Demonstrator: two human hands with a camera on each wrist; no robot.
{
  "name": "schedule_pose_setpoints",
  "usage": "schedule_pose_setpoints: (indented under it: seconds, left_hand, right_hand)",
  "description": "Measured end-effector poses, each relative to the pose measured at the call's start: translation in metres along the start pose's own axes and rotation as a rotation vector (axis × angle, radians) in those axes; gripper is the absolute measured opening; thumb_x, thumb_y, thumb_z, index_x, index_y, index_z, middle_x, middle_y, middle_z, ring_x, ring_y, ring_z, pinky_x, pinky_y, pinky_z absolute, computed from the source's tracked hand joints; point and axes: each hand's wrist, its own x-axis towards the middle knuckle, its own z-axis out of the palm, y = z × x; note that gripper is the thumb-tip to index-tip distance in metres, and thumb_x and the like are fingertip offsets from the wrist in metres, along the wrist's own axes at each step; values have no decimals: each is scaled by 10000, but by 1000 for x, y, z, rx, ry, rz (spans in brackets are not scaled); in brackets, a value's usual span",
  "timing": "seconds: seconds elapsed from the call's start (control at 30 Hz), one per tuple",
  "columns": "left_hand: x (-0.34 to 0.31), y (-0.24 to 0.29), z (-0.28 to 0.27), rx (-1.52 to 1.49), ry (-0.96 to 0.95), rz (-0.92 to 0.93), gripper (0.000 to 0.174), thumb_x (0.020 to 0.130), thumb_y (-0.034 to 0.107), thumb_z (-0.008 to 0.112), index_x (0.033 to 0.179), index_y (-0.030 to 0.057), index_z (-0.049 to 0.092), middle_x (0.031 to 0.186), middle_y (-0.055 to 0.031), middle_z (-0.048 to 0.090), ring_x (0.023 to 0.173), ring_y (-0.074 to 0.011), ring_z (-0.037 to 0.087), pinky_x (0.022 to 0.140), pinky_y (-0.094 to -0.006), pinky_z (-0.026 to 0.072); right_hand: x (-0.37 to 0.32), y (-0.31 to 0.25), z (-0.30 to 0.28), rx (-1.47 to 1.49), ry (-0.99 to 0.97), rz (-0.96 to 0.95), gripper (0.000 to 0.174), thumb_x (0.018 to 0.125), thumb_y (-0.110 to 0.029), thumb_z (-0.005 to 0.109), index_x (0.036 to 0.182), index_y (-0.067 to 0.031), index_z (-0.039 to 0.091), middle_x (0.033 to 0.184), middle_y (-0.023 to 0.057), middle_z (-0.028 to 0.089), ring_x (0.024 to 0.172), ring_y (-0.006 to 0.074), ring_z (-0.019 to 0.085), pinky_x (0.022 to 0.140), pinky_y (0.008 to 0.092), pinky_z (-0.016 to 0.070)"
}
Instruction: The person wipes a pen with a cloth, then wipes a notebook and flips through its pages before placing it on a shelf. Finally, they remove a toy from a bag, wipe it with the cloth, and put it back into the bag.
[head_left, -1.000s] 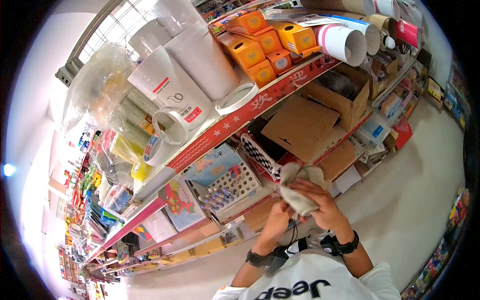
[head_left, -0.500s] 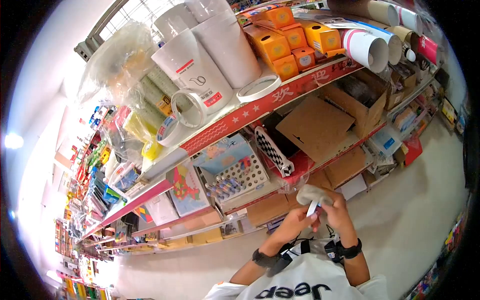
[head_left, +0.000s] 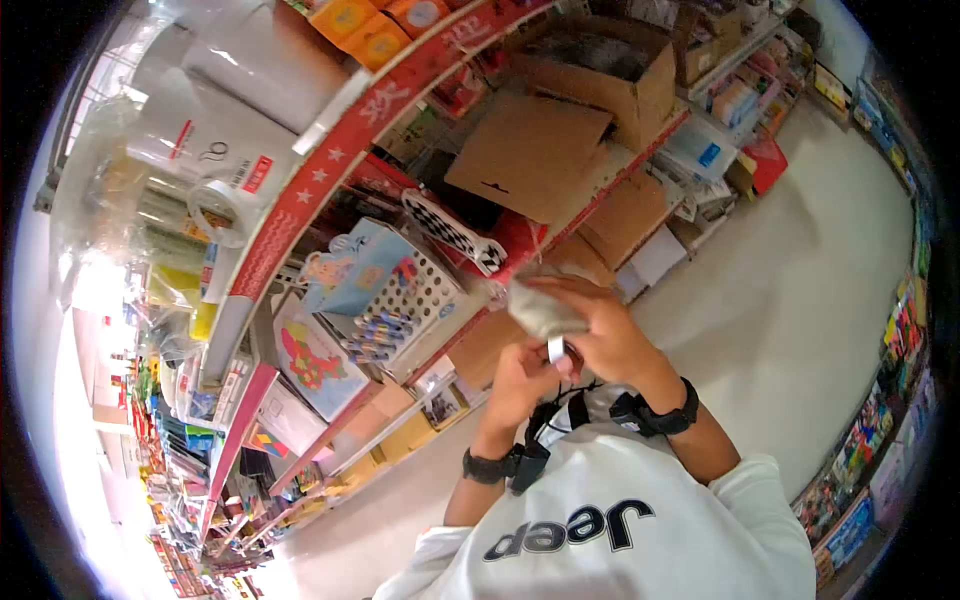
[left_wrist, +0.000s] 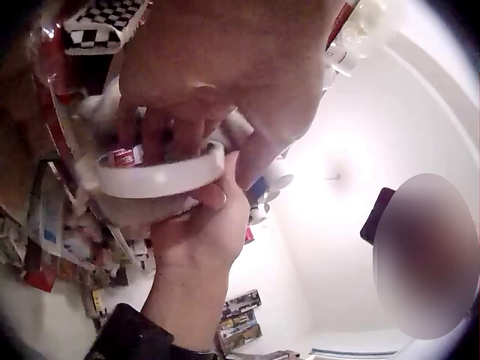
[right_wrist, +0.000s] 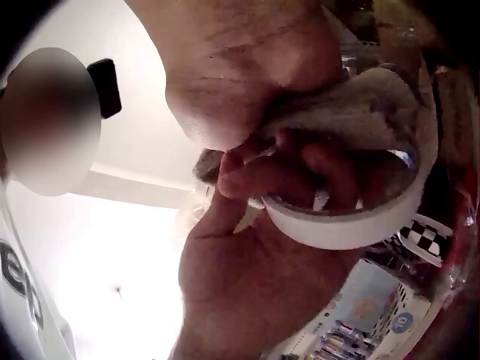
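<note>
Both hands meet in front of the chest around a white roll of tape (head_left: 557, 349). My left hand (head_left: 525, 385) grips the roll, with fingers inside its ring in the left wrist view. A grey-beige cloth (head_left: 545, 308) is held by my right hand (head_left: 605, 325) against the roll's outer side. In the right wrist view the tape roll (right_wrist: 341, 231) shows as a wide white band, with the cloth (right_wrist: 390, 112) draped along its far side. Part of the ring is hidden by fingers and cloth.
Shelves stand ahead and to the left. They hold a pen box (head_left: 425, 290), a checkered board-shaped item (head_left: 453, 232), cardboard boxes (head_left: 530, 150) and large white rolls (head_left: 205, 135). Another white tape ring (head_left: 215, 212) sits at the upper shelf's edge. Floor (head_left: 790, 330) extends to the right.
The head view has swung, so the shelves sit further left and higher. The cloth, spread wide over the hands one second ago, is now bunched beside the roll, whose white band shows.
</note>
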Motion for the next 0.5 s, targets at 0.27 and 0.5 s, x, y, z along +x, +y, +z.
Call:
schedule_pose_setpoints:
  seconds: [0.27,0.5]
  left_hand:
    - [3,-10,-18,122,-134,91,238,848,62,577,1064,-37,590,875,-61,587,798,-137,556,748,-269,436]
    - [4,-16,-18,-89,-35,-12,193,859,60,560,1034,-17,590,892,-58,579,823,-146,542,760,-290,432]
  right_hand:
    - [-2,39,6,524,72,543,362,859,-357,548,962,-24,641,821,64,669,775,132,608,704,277,462]
    - [15,5,18,-78,147,-128,299,825,-295,563,817,-8,646,691,149,636,643,255,625,640,355,486]
